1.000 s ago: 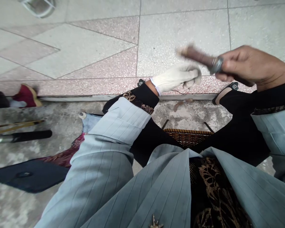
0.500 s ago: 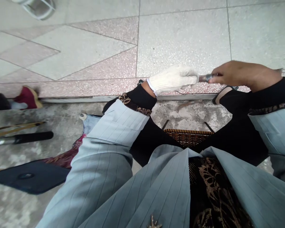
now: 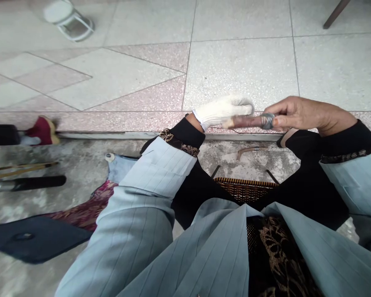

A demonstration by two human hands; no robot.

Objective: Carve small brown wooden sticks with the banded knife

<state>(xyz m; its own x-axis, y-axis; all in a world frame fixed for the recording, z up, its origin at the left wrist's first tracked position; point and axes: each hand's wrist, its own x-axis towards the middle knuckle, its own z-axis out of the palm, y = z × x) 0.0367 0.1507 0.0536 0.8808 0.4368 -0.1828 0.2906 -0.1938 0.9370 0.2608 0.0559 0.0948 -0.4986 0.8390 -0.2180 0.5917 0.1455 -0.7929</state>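
My left hand (image 3: 224, 110) wears a white knitted glove. Its fingers are bent and close together, against a short brown wooden-looking handle (image 3: 247, 121). The pale end of the handle points left, beside the gloved palm; the hidden fingers leave the exact hold unclear. Around the handle's right end is a grey wrapping (image 3: 267, 120), which looks like wire or tape. My bare right hand (image 3: 299, 113) pinches that wrapped end between thumb and fingers. Whatever continues beyond it is hidden by the hand.
Below my hands, a curved brown stick-like piece (image 3: 250, 150) lies on rough concrete. A wicker seat edge (image 3: 247, 187) shows between my legs. To the left are a black-handled tool (image 3: 40, 182), a dark blue pad (image 3: 37, 235) and a person's red shoe (image 3: 42, 131). A white stool (image 3: 74, 24) stands on the tiles.
More of the brown handle shows, as it has shifted left past the gloved fingers. My right hand has come slightly left with it. The view has tilted a little upward.
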